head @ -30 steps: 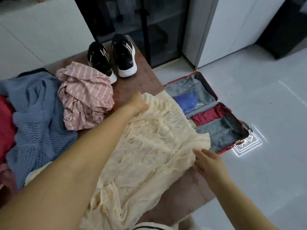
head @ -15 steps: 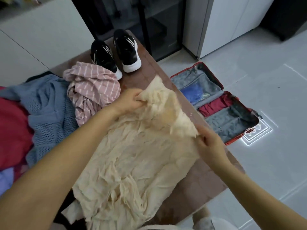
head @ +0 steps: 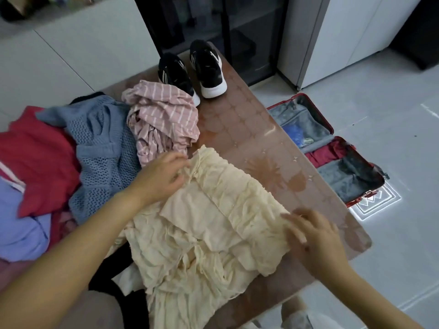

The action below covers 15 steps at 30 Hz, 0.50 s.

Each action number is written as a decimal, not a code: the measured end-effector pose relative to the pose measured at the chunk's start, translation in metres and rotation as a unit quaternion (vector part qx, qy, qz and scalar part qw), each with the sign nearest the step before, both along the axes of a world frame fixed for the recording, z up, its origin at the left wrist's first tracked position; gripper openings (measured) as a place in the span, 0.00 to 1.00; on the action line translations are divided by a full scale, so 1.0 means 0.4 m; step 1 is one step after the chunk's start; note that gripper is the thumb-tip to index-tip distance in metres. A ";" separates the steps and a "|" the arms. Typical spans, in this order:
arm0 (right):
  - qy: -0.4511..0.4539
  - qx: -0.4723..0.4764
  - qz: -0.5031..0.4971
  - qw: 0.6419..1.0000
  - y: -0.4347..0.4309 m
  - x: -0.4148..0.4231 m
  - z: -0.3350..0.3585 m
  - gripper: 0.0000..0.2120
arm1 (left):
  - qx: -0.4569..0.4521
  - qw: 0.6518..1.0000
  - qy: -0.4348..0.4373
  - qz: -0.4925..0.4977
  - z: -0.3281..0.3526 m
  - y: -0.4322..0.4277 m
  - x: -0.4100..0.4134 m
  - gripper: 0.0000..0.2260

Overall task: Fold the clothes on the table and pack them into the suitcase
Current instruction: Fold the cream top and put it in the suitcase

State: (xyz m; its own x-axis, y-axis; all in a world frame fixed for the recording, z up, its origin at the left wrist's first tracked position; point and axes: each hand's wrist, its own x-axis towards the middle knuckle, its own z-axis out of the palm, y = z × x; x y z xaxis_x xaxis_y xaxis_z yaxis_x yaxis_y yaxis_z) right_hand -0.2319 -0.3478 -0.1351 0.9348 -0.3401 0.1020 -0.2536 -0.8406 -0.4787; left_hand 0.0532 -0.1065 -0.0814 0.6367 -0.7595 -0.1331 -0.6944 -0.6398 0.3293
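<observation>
Cream garment (head: 213, 222) on the table (head: 249, 129), its doubled-over band running diagonally from far-left to near-right. Left hand (head: 161, 179) pinches the far corner with curled fingers; right hand (head: 316, 236), fingers straight and spread, presses flat on the near-right edge. The open suitcase (head: 306, 117) lies on the floor beyond the table's right side, nearer the right hand

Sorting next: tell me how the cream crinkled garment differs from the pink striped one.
The cream crinkled fabric garment is plain; the pink white-striped fabric garment is striped. The cream one lies spread with its far edge folded over; the pink one sits bunched. The left hand pinches the cream one's corner and the right hand rests on its edge; no hand touches the pink one. Both lie on the brown table.
</observation>
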 end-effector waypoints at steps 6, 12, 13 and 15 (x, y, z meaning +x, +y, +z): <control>0.248 0.114 -0.137 0.952 0.020 0.083 0.013 0.24 | 0.156 0.986 0.057 -0.015 -0.043 -0.184 0.075 0.35; 0.223 0.034 -0.104 0.969 0.013 0.083 0.000 0.13 | 0.274 0.958 -0.021 -0.079 -0.042 -0.255 0.077 0.17; 0.205 0.057 -0.115 0.970 -0.006 0.084 0.002 0.12 | 0.256 0.963 -0.044 -0.077 -0.032 -0.263 0.077 0.13; 0.178 0.116 -0.146 0.966 -0.051 0.090 0.014 0.10 | 0.192 0.978 -0.064 -0.057 -0.010 -0.280 0.081 0.10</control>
State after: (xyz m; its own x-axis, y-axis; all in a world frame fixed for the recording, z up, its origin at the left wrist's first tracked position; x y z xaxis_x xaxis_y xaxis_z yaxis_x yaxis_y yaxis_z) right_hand -0.1957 -0.3684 -0.1294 0.7572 -0.5700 -0.3191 -0.6473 -0.5891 -0.4837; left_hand 0.0855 -0.2185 -0.0853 0.5805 -0.7364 -0.3475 -0.7884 -0.6150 -0.0138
